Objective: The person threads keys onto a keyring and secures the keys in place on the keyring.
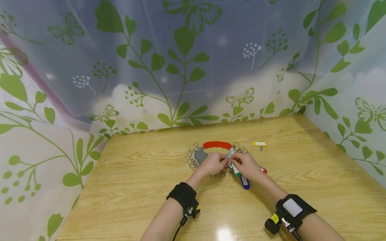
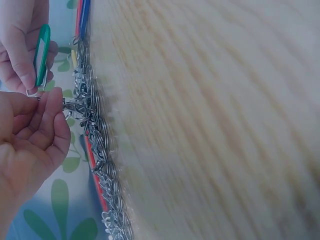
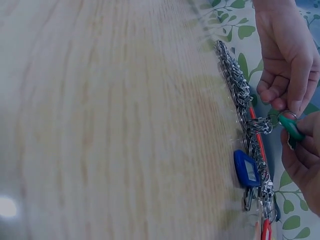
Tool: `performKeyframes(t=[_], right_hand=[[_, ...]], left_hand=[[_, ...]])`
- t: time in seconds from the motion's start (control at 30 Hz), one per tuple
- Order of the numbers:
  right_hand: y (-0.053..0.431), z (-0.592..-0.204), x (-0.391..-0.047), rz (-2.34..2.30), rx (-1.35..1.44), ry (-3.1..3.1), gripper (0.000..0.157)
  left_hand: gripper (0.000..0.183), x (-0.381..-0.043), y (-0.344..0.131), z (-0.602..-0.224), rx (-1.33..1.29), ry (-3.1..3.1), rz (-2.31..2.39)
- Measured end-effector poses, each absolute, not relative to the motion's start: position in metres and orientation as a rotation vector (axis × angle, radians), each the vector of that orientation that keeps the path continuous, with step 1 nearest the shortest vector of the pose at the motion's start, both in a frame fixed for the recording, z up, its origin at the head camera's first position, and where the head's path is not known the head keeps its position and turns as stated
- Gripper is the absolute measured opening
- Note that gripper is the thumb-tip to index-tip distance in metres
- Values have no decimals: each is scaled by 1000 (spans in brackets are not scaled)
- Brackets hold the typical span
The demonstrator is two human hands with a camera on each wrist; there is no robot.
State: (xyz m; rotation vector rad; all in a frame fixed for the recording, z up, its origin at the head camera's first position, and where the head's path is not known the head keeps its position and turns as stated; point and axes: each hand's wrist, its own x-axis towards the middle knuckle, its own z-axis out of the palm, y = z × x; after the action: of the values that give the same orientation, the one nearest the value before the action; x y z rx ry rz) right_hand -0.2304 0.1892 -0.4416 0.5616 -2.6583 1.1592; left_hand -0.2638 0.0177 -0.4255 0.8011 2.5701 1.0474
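A grey key-ring plate with a red handle (image 1: 217, 145) lies on the table, its curved edge crowded with metal rings and clips (image 3: 235, 80). Over its right part both hands meet. My left hand (image 1: 214, 163) pinches a small split ring (image 3: 288, 113) between thumb and fingertips. My right hand (image 1: 248, 166) holds a green key tag (image 2: 42, 55) close to that ring. Whether the tag's loop is threaded on the ring cannot be made out. A blue key tag (image 1: 245, 182) and a red key tag (image 1: 263, 170) sit at the plate's lower right edge.
A yellow key tag (image 1: 260, 144) with a key lies apart on the wooden table (image 1: 135, 201), right of the plate. Patterned curtains (image 1: 187, 83) stand along the table's back and sides. Each wrist wears a black strap (image 1: 182, 196) with a camera and cable.
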Motion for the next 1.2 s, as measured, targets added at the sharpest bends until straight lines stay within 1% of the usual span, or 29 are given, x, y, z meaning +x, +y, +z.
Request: performKeyframes(t=[0.2, 0.53, 0.77, 1.2], right_hand=[[187, -442, -229, 1157, 560, -2638, 7], [187, -443, -231, 1164, 546, -2626, 7], [189, -444, -231, 1149, 533, -2641, 7], [188, -444, -231, 1048, 691, -2594, 6]], left_hand=[[22, -264, 17, -428, 781, 2555, 1098], [20, -266, 13, -433, 843, 2531, 1143], [22, -266, 15, -434, 809, 2595, 1130], [23, -265, 16, -432, 704, 2580, 1171]])
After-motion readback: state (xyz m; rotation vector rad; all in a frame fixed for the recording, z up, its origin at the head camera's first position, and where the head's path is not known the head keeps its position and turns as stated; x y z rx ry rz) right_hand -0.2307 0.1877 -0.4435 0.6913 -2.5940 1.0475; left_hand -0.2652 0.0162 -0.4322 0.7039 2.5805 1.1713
